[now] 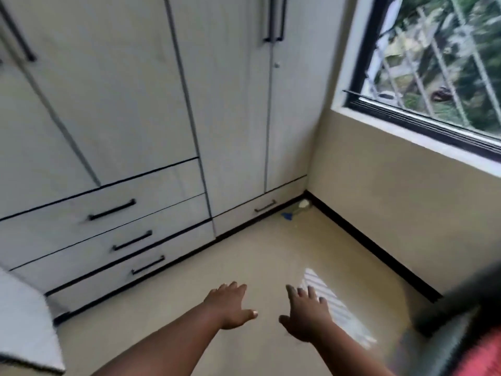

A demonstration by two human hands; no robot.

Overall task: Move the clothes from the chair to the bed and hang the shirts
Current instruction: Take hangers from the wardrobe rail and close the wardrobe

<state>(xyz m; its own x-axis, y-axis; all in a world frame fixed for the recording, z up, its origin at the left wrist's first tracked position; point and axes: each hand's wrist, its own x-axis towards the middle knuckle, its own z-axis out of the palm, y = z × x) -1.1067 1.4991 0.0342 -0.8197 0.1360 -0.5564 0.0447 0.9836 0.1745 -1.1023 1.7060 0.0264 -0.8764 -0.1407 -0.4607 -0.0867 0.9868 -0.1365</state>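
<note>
Left hand [230,308] and right hand [307,316] are held out flat, fingers spread, nothing gripped; wardrobe [135,104] drawers [81,213] are seen closed.

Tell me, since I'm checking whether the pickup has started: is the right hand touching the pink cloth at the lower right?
Apart. The head view shows the right hand open over bare floor, with a clear stretch of floor between it and the pink cloth.
</note>
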